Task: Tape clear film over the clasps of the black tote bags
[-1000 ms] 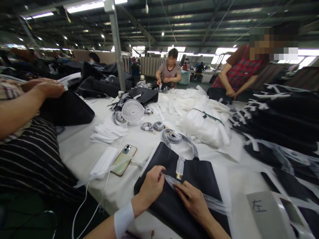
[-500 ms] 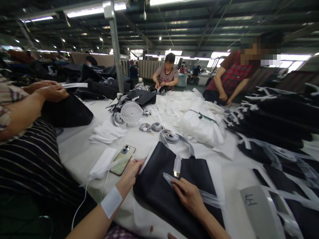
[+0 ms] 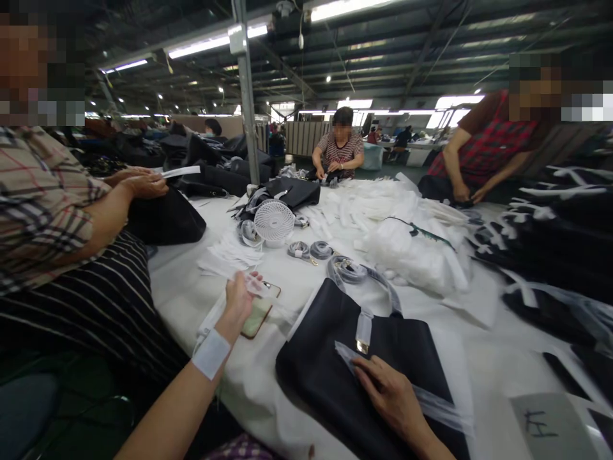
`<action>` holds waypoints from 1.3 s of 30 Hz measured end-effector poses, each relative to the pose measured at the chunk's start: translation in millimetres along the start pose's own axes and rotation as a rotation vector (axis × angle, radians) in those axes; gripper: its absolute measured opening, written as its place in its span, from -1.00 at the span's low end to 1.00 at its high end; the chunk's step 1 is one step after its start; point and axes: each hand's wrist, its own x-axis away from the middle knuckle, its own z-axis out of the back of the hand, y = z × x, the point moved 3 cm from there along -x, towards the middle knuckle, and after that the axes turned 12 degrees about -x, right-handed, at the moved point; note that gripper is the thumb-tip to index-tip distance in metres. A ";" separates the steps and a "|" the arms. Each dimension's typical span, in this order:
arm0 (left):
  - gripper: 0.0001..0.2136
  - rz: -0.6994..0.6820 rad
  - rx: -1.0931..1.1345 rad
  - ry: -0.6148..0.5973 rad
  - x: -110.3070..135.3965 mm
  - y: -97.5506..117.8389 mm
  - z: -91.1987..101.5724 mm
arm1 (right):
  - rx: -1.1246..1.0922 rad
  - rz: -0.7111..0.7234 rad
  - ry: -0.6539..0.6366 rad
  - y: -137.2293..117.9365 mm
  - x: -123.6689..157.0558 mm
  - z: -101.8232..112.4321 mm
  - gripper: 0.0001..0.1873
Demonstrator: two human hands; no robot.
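A black handbag (image 3: 325,345) lies flat in front of me, its handle in clear wrap and its gold clasp (image 3: 363,346) under a wrapped tab. My right hand (image 3: 390,393) rests on the bag, its fingers closed on a clear plastic strip (image 3: 345,354) just below the clasp. To the left of the bag, my left hand (image 3: 241,299) is raised above a phone (image 3: 258,318), fingers closed on a thin translucent white strip (image 3: 258,285). A pale band is wrapped round my left wrist.
A small white fan (image 3: 274,222), coiled straps (image 3: 322,250) and white strips (image 3: 230,252) lie beyond the phone. Behind the bag sits a white plastic bundle (image 3: 414,255). Black bags (image 3: 569,236) are piled at right. Co-workers sit or stand left, ahead and right.
My left hand has left the bag's edge and moved up and left over the phone, with a translucent strip in it. My right hand stays on the bag. The view has turned left.
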 end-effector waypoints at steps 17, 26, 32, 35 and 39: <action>-0.53 0.071 -0.297 -0.543 74.2 -94.1 -24.1 | -0.013 -0.105 -0.027 -4.4 3.1 2.4 -0.69; -0.60 -1.055 -0.995 -0.955 143.0 -73.7 -71.3 | 0.001 -0.113 -0.070 -8.4 6.0 1.7 -0.67; -0.40 -1.265 -1.340 -1.228 180.9 -117.1 -106.4 | -0.056 -0.154 -0.048 9.7 27.3 -12.4 -0.68; -0.37 -1.131 -1.337 -1.222 183.3 -138.5 -110.8 | -0.151 -0.203 -0.047 13.3 25.9 -18.1 -0.69; -0.35 -0.953 -1.222 -1.039 182.7 -164.1 -109.6 | -0.316 -0.309 0.003 8.9 16.0 -16.9 -0.73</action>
